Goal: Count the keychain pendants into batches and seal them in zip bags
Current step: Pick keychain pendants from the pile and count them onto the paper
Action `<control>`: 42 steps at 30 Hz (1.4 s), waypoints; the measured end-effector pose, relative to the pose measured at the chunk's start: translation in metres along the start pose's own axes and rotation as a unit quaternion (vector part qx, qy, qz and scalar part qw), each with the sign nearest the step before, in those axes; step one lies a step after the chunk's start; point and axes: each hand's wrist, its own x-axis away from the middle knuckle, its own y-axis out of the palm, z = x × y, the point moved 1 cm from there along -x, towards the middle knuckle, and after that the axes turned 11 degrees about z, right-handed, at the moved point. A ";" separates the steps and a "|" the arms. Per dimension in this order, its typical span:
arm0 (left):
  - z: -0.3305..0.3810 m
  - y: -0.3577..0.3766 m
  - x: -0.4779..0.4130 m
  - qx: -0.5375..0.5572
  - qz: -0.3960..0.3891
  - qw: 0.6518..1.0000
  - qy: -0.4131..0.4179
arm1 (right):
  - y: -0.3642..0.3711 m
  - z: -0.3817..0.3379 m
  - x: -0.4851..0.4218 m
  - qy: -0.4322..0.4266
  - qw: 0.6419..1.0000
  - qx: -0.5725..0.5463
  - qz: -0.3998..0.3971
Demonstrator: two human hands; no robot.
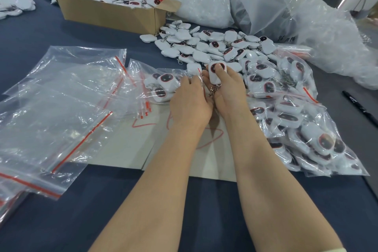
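My right hand [229, 92] grips a white keychain pendant [217, 71] with a dark red-rimmed face, thumb on top; its metal clasp hangs below between my palms. My left hand [190, 100] holds the mouth of a clear zip bag [161, 86] that has a few pendants inside. A loose pile of white pendants [214, 47] lies just beyond both hands. To the right, filled zip bags of pendants [306, 129] lie stacked.
A stack of empty red-striped zip bags [61, 104] lies at the left. A cardboard box [110, 10] with pendants and a red sign stands at the back. Large plastic bags [286, 6] sit at the back right. A black marker [360, 106] lies at the right. Grey card [126, 145] lies under my arms.
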 end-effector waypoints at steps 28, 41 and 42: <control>-0.004 0.002 -0.003 0.002 -0.010 1.000 -0.028 | 0.000 0.002 -0.003 -0.036 0.996 0.063 -0.052; -0.005 0.003 -0.003 -0.002 -0.002 1.000 -0.021 | -0.001 -0.003 0.001 0.004 1.000 -0.010 -0.016; -0.005 0.003 -0.003 0.000 -0.002 1.000 -0.022 | -0.001 -0.002 0.002 -0.009 1.000 0.006 -0.025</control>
